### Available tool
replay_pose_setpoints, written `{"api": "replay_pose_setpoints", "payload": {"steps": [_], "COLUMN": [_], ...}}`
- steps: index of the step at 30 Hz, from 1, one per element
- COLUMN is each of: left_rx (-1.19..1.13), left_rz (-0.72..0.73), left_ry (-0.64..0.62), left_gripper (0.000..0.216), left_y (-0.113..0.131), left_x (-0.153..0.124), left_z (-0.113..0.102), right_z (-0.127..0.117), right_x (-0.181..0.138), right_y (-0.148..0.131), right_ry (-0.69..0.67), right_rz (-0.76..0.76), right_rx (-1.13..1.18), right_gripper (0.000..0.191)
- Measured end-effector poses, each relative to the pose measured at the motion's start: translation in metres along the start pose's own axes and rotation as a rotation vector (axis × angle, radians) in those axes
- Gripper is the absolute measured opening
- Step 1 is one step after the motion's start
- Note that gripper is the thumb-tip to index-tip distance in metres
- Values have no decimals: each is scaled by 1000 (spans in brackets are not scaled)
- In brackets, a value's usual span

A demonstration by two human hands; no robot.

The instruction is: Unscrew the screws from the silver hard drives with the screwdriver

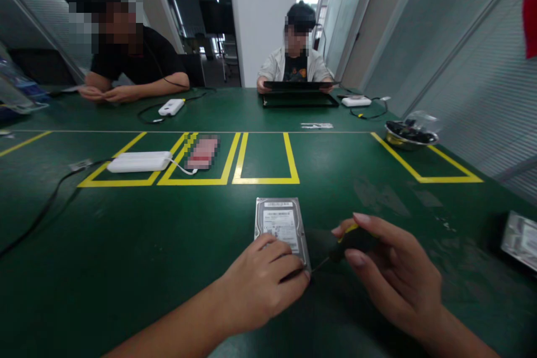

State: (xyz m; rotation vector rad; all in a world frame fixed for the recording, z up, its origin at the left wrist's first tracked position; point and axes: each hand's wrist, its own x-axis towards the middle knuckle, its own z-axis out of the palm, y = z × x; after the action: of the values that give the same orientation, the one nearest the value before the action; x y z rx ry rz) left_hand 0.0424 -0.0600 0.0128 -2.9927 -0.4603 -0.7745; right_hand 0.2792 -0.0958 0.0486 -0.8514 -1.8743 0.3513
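Observation:
A silver hard drive [280,220] with a white label lies on the green table in front of me. My left hand [271,277] is closed over its near part, fingers curled across the top, hiding that end. In my right hand [394,268] is a screwdriver [354,238] with a black and yellow handle, gripped between thumb and fingers. Its thin shaft slants down-left to the near right edge of the drive, close to my left fingertips. Whether the tip touches a screw cannot be made out.
The green table [201,229] carries yellow tape outlines [266,180]. A white power bank [140,161] is cabled to a pinkish phone [203,152]. A metal bowl [411,139] holds dark parts. Another drive [522,238] lies far right. Two people sit opposite, one holding a black panel [300,85].

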Motion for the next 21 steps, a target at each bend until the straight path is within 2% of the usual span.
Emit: {"api": "replay_pose_setpoints", "payload": {"steps": [21], "left_rx": [8], "left_rz": [16], "left_ry": [12], "left_gripper": [16], "left_y": [-1], "left_x": [2], "left_z": [-3], "right_z": [-2], "right_x": [2], "right_y": [-1], "right_ry": [5], "right_rz": [-10], "right_rx": [-30], "right_gripper": [60]}}
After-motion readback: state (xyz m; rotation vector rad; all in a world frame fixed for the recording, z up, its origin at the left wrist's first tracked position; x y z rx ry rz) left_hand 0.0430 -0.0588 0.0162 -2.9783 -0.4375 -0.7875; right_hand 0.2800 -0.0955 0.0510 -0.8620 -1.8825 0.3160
